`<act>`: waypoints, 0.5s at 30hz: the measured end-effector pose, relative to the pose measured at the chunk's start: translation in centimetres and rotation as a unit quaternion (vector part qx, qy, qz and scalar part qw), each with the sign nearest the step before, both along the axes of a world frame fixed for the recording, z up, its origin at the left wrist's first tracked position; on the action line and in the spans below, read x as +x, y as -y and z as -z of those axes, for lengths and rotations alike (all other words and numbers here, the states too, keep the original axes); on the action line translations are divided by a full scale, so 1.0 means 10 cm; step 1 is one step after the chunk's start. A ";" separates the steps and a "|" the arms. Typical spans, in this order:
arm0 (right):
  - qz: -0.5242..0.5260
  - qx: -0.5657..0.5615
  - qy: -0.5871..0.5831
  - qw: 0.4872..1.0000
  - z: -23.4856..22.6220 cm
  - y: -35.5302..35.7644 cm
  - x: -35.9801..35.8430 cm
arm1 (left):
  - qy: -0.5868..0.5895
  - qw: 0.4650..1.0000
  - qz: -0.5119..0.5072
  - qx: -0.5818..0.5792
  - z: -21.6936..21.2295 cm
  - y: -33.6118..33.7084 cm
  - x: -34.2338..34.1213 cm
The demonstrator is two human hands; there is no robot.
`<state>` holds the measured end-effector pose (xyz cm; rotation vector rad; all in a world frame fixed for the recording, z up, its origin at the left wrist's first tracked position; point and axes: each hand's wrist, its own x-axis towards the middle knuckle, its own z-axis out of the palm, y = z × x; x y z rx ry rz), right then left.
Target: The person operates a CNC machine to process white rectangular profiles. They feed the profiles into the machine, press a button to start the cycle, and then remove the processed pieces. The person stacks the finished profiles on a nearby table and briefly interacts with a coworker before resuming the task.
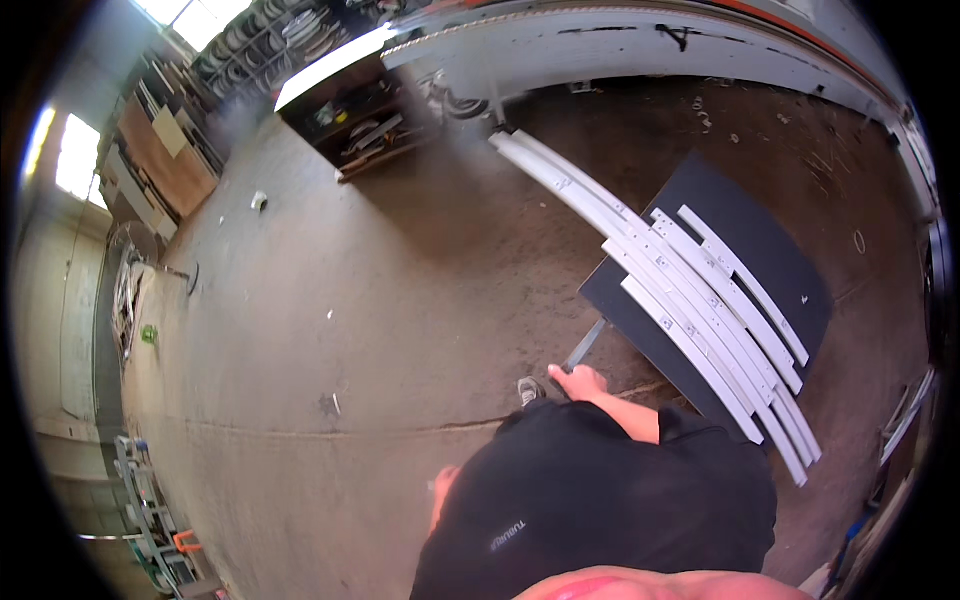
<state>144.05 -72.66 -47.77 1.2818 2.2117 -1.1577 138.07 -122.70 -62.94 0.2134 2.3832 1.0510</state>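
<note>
My right hand is closed round the dark handle of a tool with a flat, tapering grey blade. Its blade points up and away, toward the left edge of a dark grey board. Across that board lie several long white strips with small holes and fittings, some reaching past its edges. The strips lie to the right of my right hand, apart from it. Down by my left side, my left hand shows only in part beside my black shirt; its fingers are too hidden to read.
A dark open-fronted cabinet with odds and ends stands ahead. A long white machine or bench side runs across the far end. Wooden panels lean at the far left; a metal rack stands at the near left. Scraps litter the concrete floor.
</note>
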 end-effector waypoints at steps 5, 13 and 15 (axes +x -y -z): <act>0.054 0.005 0.034 0.998 -0.27 -0.47 -0.89 | 0.187 0.969 -0.049 -0.152 -0.42 0.07 -0.52; 0.101 0.081 0.038 0.991 -0.12 -1.13 -2.14 | 0.211 0.967 -0.019 -0.144 -0.28 -0.59 -2.81; 0.098 0.067 0.048 0.992 -0.19 -1.13 -2.51 | 0.167 0.969 0.072 -0.169 -0.25 -0.69 -3.69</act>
